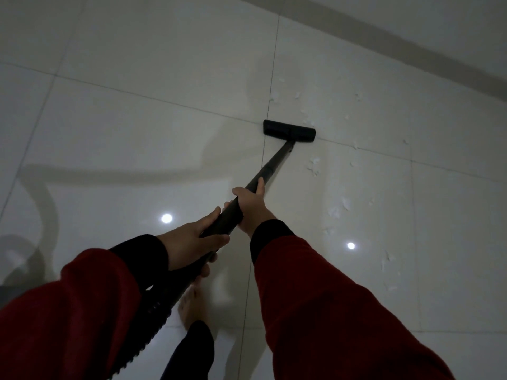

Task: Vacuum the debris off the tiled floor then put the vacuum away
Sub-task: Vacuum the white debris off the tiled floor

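A black vacuum floor head [289, 130] rests flat on the pale tiled floor [137, 119], joined to a dark wand [270, 165] that slants down toward me. My right hand [251, 207] grips the wand higher up. My left hand [192, 242] grips it lower, near the ribbed hose [153, 314]. Small white paper scraps [314, 164] lie scattered to the right of the head and wand, with more scraps [338, 208] nearer me.
A wall base [411, 48] runs diagonally across the upper right. My bare foot [192, 305] stands on the tile below the hands. Two ceiling lights reflect in the glossy floor [166, 218]. The vacuum's shadow falls at the left.
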A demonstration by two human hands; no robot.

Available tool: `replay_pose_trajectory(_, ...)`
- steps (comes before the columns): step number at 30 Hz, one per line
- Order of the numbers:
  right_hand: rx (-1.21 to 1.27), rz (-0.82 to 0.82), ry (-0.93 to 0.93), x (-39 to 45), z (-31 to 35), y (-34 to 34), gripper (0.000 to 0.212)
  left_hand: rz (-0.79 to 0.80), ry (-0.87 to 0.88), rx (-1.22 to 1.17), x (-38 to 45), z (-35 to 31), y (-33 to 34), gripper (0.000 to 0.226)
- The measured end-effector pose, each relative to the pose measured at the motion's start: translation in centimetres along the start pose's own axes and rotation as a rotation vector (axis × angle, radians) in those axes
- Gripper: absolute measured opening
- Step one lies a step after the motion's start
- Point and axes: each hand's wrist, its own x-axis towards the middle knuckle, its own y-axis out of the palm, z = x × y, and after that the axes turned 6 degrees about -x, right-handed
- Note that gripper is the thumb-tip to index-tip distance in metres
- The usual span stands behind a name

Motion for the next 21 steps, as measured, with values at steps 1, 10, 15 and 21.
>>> replay_pose_trajectory(1, 0.006, -0.001, -0.006, 0.3, 0.7, 0.4, 0.079, 0.002, -0.005, -0.013, 0.2, -0.7, -0.4, 0.069)
replay_pose_trajectory(10, 0.025, 0.016, -0.035, 4.3, 5.8, 3.3, 0.079, -0.022, -0.003, -0.043, 3.4, -5.8, -3.6, 0.067)
replay_pose_trajectory(15, 0.003, 0.036, -0.046, 7.2, 10.0, 3.7, 0.080, -0.041, 0.013, -0.062, 6.5, -9.2, -4.3, 0.067)
replay_pose_trajectory(21, -0.019, 0.062, -0.058, 10.7, 16.0, 4.4, 0.080, -0.066, -0.011, -0.122, 10.0, -14.7, -5.1, 0.066)
